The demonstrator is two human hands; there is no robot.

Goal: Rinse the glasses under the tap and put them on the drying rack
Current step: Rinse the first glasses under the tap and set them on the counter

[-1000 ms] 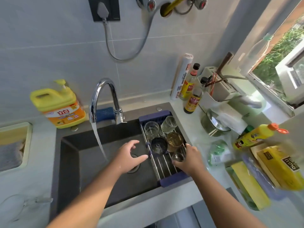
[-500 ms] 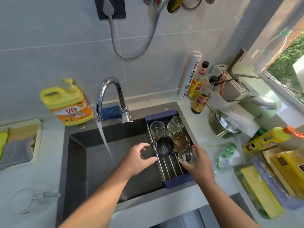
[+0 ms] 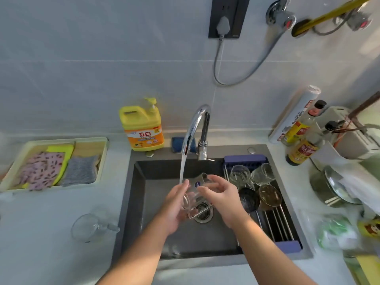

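glass [image 3: 194,194]: center frame, under tap [image 3: 196,124] stream
grip: left hand [image 3: 174,208] + right hand [image 3: 223,195] both wrapped round it
done: prob 4 glasses [image 3: 239,174] on rack [image 3: 276,223], right side
left: rack this one

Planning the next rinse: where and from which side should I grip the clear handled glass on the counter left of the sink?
Grip the clear handled glass by its handle, coming from the sink side: the handle juts toward the sink, while the round bowl looks wide and smooth.

Pale countertop [image 3: 51,233] with yellow detergent jug [image 3: 144,128], cloth tray [image 3: 100,159], clear handled vessel [image 3: 90,227], sauce bottles [image 3: 304,149], sunken dark sink [image 3: 131,202].
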